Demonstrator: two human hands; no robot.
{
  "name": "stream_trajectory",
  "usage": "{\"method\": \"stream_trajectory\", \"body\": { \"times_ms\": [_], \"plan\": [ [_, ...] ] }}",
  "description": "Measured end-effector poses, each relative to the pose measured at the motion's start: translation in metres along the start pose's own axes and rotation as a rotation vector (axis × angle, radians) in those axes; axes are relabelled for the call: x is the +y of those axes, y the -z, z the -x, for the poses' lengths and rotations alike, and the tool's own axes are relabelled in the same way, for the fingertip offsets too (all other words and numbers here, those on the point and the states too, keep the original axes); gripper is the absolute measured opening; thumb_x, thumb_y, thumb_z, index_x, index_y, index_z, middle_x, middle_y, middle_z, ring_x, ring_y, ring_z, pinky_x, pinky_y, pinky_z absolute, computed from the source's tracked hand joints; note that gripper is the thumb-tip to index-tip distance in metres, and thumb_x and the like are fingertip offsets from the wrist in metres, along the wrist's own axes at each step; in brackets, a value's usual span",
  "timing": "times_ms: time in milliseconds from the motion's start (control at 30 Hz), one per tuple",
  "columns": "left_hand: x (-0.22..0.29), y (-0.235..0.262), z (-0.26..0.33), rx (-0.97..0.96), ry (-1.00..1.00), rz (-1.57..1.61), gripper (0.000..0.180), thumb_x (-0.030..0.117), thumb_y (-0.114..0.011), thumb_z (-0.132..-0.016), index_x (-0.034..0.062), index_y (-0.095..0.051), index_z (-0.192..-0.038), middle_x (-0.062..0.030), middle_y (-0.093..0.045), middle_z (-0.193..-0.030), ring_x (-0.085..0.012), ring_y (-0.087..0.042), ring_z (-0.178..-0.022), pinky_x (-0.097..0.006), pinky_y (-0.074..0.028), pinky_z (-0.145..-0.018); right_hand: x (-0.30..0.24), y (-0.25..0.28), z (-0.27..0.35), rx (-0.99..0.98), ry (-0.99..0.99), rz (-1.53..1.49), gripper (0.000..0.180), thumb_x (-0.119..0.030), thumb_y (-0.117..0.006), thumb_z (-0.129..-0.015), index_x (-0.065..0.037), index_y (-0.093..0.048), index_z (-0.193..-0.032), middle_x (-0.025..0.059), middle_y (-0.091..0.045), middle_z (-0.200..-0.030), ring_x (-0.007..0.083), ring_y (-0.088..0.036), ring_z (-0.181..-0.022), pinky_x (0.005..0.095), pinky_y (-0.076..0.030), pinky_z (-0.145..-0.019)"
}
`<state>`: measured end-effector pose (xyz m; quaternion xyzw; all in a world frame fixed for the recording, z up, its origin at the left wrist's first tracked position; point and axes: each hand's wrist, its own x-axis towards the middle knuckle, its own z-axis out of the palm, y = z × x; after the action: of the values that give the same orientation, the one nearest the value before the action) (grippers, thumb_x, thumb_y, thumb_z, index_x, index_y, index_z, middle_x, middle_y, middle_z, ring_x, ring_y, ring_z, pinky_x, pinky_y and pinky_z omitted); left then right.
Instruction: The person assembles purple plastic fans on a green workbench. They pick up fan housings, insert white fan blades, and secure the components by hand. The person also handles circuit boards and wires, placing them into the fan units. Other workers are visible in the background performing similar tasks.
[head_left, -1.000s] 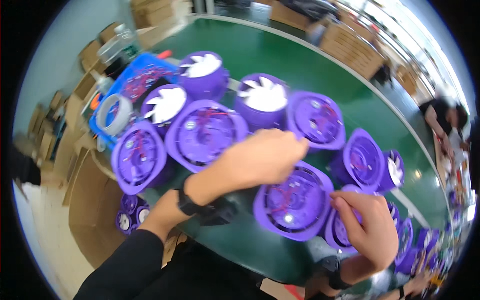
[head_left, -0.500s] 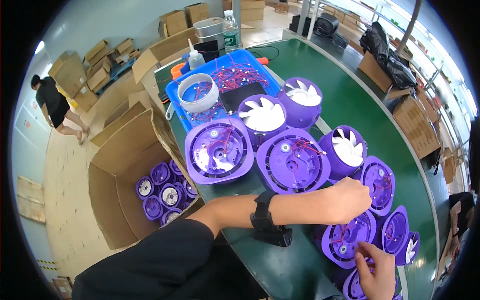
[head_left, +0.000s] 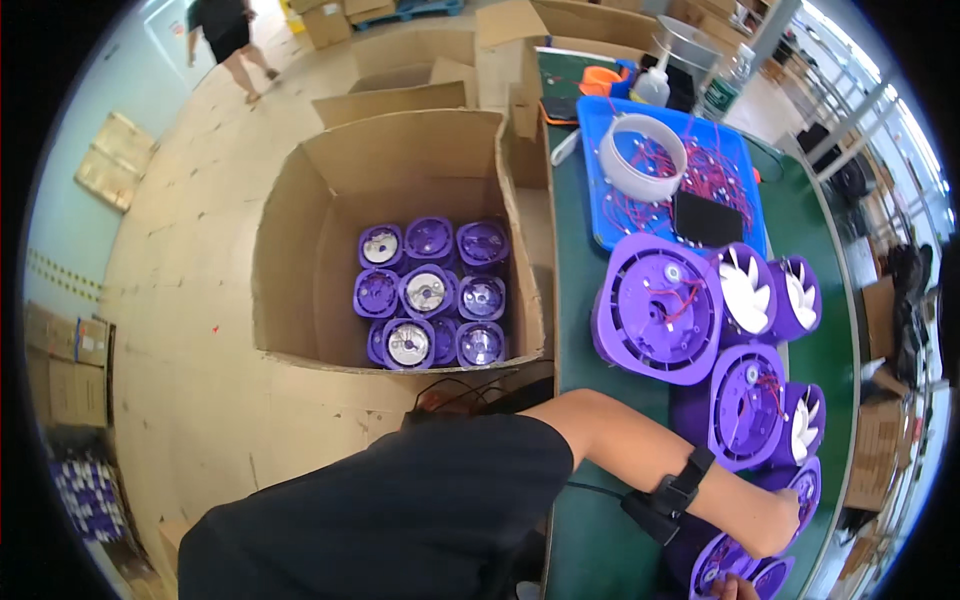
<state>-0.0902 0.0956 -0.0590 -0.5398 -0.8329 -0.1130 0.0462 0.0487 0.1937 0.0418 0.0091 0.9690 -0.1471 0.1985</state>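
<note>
Where table edge [head_left: 556, 330] curves, left hand [head_left: 765, 520] grips purple fan housing [head_left: 805, 488].

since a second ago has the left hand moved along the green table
Cannot tell for certain: the camera swung left. The left hand sat on a purple fan housing earlier, and rests on one at the green table edge now.

Counted contents. Open cardboard box [head_left: 330, 250] on the floor, well left of the fingers: about ten purple round fan parts [head_left: 430, 295], stacked, so the exact number cannot be told. Green table [head_left: 580, 330]: at least seven purple fan housings [head_left: 658, 308], three showing white blades, ranged above the fingers. One blue tray [head_left: 610, 215]; one white ring [head_left: 648, 155]; one black pad [head_left: 708, 218].
</note>
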Motion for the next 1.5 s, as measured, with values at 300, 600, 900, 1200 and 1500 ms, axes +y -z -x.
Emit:
{"method": "stream_trajectory", "body": {
  "times_ms": [300,600,900,1200,1500],
  "plan": [
    [-0.021,0.056,0.080,-0.041,-0.067,0.185,0.013,0.014,-0.067,-0.078,0.0026,-0.071,-0.083,-0.0177,-0.072,-0.082,-0.0345,-0.074,-0.080,-0.048,-0.058,-0.065,-0.011,-0.012,-0.025,0.240,0.265,-0.058,0.022,-0.023,-0.067,-0.092,-0.003,-0.072,-0.088,0.0221,-0.070,-0.083,0.0421,-0.065,-0.071,0.0477,-0.051,-0.065],
    [-0.008,0.084,0.061,-0.166,-0.163,0.336,0.017,0.013,-0.068,-0.083,0.0085,-0.069,-0.099,-0.0171,-0.068,-0.073,-0.0375,-0.067,-0.072,-0.048,-0.051,-0.063,0.012,-0.027,-0.004,0.393,0.291,-0.080,0.025,-0.022,-0.064,-0.093,-0.002,-0.070,-0.105,0.0221,-0.065,-0.067,0.0403,-0.067,-0.068,0.0492,-0.053,-0.064],
    [-0.010,0.103,0.069,-0.148,-0.056,0.269,0.019,0.010,-0.064,-0.087,0.0072,-0.065,-0.106,-0.0157,-0.069,-0.078,-0.0377,-0.069,-0.076,-0.049,-0.054,-0.066,0.012,-0.026,-0.007,0.345,0.306,-0.171,0.028,-0.023,-0.063,-0.093,-0.002,-0.062,-0.112,0.0220,-0.067,-0.073,0.0419,-0.067,-0.069,0.0507,-0.053,-0.062],
    [-0.024,0.085,0.062,-0.072,-0.030,0.233,0.023,0.005,-0.060,-0.087,0.0054,-0.064,-0.109,-0.0167,-0.069,-0.077,-0.0389,-0.068,-0.074,-0.049,-0.054,-0.064,0.018,-0.014,-0.010,0.253,0.267,-0.175,0.034,-0.023,-0.064,-0.092,-0.002,-0.061,-0.118,0.0219,-0.068,-0.077,0.0415,-0.067,-0.072,0.0500,-0.053,-0.064],
    [-0.022,0.082,0.058,0.103,-0.027,0.206,0.016,0.014,-0.063,-0.091,0.0020,-0.061,-0.102,-0.0177,-0.070,-0.081,-0.0393,-0.069,-0.073,-0.048,-0.054,-0.062,0.018,-0.012,-0.010,0.260,0.245,-0.219,0.036,-0.024,-0.065,-0.093,-0.001,-0.059,-0.121,0.0238,-0.070,-0.086,0.0420,-0.069,-0.081,0.0499,-0.056,-0.070]
  ]
}}
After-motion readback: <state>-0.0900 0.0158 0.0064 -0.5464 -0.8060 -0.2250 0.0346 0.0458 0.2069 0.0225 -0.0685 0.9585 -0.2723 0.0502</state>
